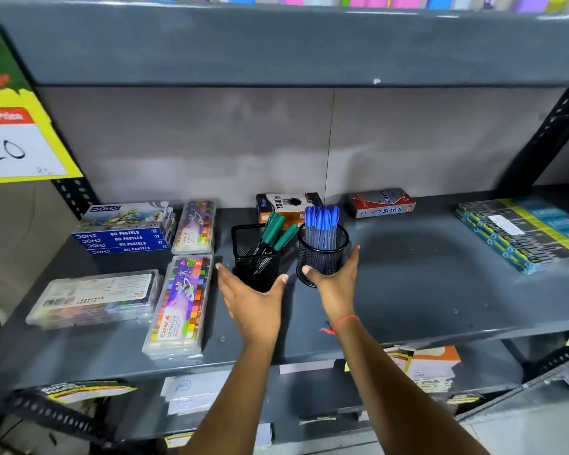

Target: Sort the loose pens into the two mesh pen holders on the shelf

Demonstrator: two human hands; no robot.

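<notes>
Pens sorted into 2 mesh holders at the shelf's centre.
Green pens (274, 230) fill the square holder (256, 257), blue pens (321, 221) the round holder (322, 256); left hand (252, 303) spread open, right hand (335, 280) cupping the round holder.

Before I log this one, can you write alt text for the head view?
Both hands reach around two black mesh pen holders on a grey shelf: left hand at the square holder of green pens, right hand cupping the round holder of blue pens.
</notes>
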